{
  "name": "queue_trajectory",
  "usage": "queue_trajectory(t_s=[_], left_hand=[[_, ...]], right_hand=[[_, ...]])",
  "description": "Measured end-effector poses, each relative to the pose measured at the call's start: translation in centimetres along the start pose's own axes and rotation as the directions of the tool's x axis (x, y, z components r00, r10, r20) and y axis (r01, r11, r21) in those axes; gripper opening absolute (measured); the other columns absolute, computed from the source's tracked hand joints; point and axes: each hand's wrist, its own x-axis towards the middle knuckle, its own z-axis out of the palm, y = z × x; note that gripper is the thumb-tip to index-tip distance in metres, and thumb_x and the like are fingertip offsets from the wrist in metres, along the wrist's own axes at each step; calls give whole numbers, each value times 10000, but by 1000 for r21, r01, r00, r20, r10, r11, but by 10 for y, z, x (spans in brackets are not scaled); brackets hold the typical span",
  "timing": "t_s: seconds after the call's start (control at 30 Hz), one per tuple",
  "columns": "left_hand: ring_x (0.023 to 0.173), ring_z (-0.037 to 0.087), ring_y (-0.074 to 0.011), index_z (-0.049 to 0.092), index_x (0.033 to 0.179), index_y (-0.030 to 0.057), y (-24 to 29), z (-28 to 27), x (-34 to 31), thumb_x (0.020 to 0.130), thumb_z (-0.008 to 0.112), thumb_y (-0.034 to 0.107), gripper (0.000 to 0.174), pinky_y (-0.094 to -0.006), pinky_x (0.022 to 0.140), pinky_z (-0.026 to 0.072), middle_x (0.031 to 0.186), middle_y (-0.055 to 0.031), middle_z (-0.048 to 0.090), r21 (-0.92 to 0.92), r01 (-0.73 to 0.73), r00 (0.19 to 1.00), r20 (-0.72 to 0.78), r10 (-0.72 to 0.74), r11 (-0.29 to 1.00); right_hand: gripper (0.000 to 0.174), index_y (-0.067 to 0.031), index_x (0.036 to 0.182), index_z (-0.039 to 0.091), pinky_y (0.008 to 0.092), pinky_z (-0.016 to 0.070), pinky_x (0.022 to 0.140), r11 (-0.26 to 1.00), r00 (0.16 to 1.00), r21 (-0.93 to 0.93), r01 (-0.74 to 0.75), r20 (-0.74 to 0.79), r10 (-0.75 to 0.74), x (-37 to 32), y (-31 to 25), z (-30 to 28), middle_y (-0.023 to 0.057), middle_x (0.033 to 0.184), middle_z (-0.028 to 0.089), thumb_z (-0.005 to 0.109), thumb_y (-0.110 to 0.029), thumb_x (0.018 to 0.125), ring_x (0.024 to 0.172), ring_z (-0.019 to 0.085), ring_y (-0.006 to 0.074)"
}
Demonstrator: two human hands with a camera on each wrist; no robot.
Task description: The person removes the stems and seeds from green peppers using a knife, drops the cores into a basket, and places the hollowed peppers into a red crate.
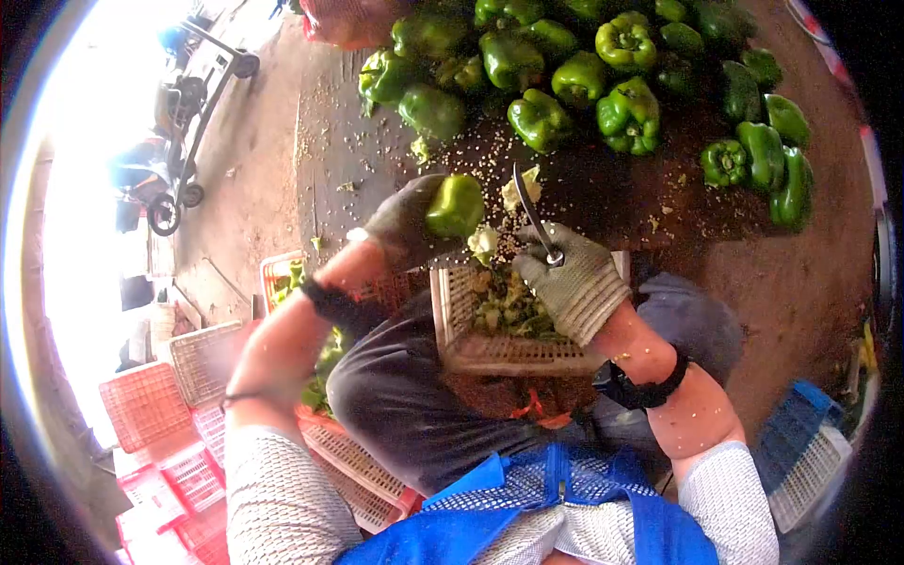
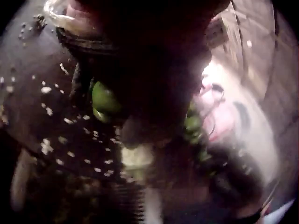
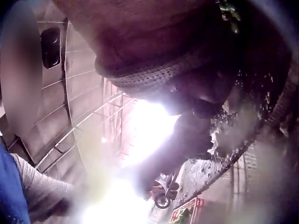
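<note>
In the head view my gloved left hand grips a green bell pepper over the near edge of the table. My right hand, in a knitted work glove, holds a thin curved knife, its blade pointing up and away from me. A pale pepper core shows between the hands, just below the pepper. Another pale core overlaps the blade. The left wrist view is dark, with part of the pepper and a pale core visible. The right glove hides the knife in the right wrist view.
Many whole green peppers pile up on the far side of the seed-strewn table. Between my knees stands a crate containing cores and scraps. More crates are at left, and a blue crate is at right.
</note>
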Motion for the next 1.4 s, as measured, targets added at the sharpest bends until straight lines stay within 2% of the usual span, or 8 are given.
queue_trajectory(t_s=[0.03, 0.23, 0.33, 0.4, 0.9, 1.07, 1.2, 1.4], left_hand=[[1068, 590, -194, 400, 1375, 64, 19, 4, -9, 838, 681, 35, 606, -335, 895, 535, 1267, -92, 552, -194, 48, 997, -52, -59, 980], [913, 576, -138, 456, 1276, 19, 91, 61, -45, 870, 645, 15, 448, -285, 829, 526, 1037, -34, 583, -580, -239, 901, -432, -45, 779], [1018, 613, -193, 474, 1295, 19, 80, 73, -44, 815, 712, 53, 537, -344, 893, 527, 1142, -61, 615, -491, -207, 919, -394, -4, 846], [1026, 619, -192, 496, 1271, 15, 83, 76, -44, 794, 730, 80, 535, -345, 898, 525, 1147, -60, 620, -816, -105, 963, -225, -145, 569], [1207, 523, -197, 296, 1437, 61, 49, 60, -41, 552, 949, 243, 1114, -357, 1052, 416, 1323, -77, 519, -473, -188, 977, -179, 116, 861], [1142, 535, -208, 416, 1387, 127, 65, 77, -51, 726, 675, 705, 917, -352, 968, 461, 1269, -52, 523, -952, -214, 932, -266, -245, 217], [1178, 511, -248, 433, 1376, 125, 70, 75, -55, 785, 631, 671, 828, -403, 1019, 416, 1304, -68, 513, -950, -292, 919, -312, -240, 114], [1026, 579, -184, 382, 1346, 86, 69, 67, -46, 576, 883, 533, 1022, -304, 882, 505, 1216, -77, 542, -757, -271, 865, -462, -193, 595]], right_hand=[[306, -52, 1131, 648, 264, 521, 640, 952, 956, -170, 256, -99, -275, 3, 13, 1, 71, 832, 690, 696, -164, 851, 698, 624, 102], [253, -55, 1097, 684, 281, 520, 642, 961, 958, 10, 277, -85, -276, -14, -3, -9, 98, 841, 711, 647, -120, 855, 744, 658, 113], [268, -55, 1100, 677, 323, 530, 676, 927, 927, -24, 375, -17, -376, -15, 5, 0, 150, 882, 703, 601, -65, 844, 784, 686, 223], [269, -55, 1090, 677, 347, 534, 692, 823, 854, -277, 496, -16, -520, -11, 13, 3, 180, 898, 693, 584, -44, 838, 810, 690, 292], [313, -56, 1131, 638, 367, 534, 769, 806, 805, 100, 584, 62, -591, -4, 6, 23, 161, 960, 691, 612, -75, 820, 872, 676, 274], [320, -22, 1118, 659, 325, 534, 740, 944, 938, -72, 321, 160, -307, -3, -11, 14, 145, 924, 710, 576, -27, 809, 819, 671, 177], [308, -9, 1098, 662, 318, 536, 705, 939, 937, -84, 333, 138, -320, 5, 8, 23, 130, 887, 712, 569, -18, 805, 774, 661, 163], [295, -10, 1073, 668, 321, 533, 714, 919, 900, -48, 391, 228, -371, 0, 4, 20, 130, 886, 709, 595, -8, 787, 798, 661, 174]])
